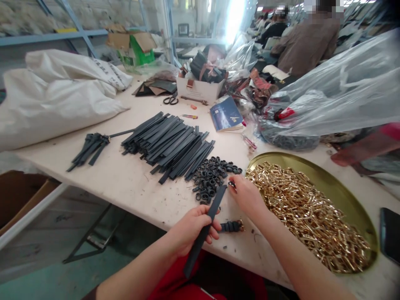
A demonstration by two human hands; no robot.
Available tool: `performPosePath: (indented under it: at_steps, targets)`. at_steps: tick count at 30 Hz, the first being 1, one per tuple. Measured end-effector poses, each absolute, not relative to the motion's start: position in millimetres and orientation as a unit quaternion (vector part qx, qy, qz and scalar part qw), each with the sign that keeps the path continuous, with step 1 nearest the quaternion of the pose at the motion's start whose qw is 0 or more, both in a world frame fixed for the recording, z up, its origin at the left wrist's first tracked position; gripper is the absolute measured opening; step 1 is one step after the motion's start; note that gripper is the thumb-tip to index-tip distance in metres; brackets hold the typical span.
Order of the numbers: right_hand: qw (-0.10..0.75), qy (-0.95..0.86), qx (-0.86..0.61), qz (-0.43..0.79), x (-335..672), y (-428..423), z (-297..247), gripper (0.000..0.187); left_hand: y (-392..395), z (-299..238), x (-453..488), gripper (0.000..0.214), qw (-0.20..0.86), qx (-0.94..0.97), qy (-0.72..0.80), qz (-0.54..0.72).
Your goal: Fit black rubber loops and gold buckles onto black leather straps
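My left hand (194, 225) is closed around a long black strap (196, 251), which slants from over my lap up toward the table. Close to the strap's upper end, my right hand (245, 193) pinches a small black loop (231, 183) between its fingertips. Just beyond both hands lies a pile of black loops (208, 177). Beneath the hands, near the table edge, rests a black strap piece with a gold buckle (231, 226). To the right, a gold oval tray (353, 204) holds a heap of gold buckles (300, 204).
Black straps (168, 143) lie stacked mid-table, with a smaller bundle (90, 148) at left. Farther back are a blue notebook (227, 113), scissors (170, 100) and a full white box (200, 89). A white sack (56, 104), plastic bag (337, 91) and phone (390, 235) flank the area. Other people sit behind.
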State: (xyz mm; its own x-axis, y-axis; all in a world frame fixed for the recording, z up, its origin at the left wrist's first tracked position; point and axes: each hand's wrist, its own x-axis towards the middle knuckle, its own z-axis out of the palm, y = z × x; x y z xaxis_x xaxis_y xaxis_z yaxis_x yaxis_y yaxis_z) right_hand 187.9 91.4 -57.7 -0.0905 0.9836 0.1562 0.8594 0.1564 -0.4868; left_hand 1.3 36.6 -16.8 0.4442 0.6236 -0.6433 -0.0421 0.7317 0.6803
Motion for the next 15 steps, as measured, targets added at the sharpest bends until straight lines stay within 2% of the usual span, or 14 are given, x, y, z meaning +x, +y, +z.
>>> performPosePath:
  at_steps: [3, 6, 10, 15]
  targets:
    - [0.382, -0.582, -0.605, 0.387, 190.1, 70.5, -47.0, 0.025, 33.0, -14.2, 3.1, 0.023, 0.761, 0.380, 0.484, 0.208]
    - [0.486, -0.360, -0.506, 0.615, 187.9, 47.3, -34.7, 0.027, 29.3, -10.9, 6.4, 0.014, 0.687, 0.482, 0.490, 0.233]
    - [0.557, -0.193, -0.445, 0.674, 184.2, 27.8, -28.0, 0.024, 21.6, -9.5, 11.7, 0.024, 0.634, 0.544, 0.501, 0.226]
    - [0.581, -0.185, -0.444, 0.656, 179.5, 15.7, -32.4, 0.019, 10.1, -8.6, 13.3, 0.018, 0.605, 0.577, 0.514, 0.193]
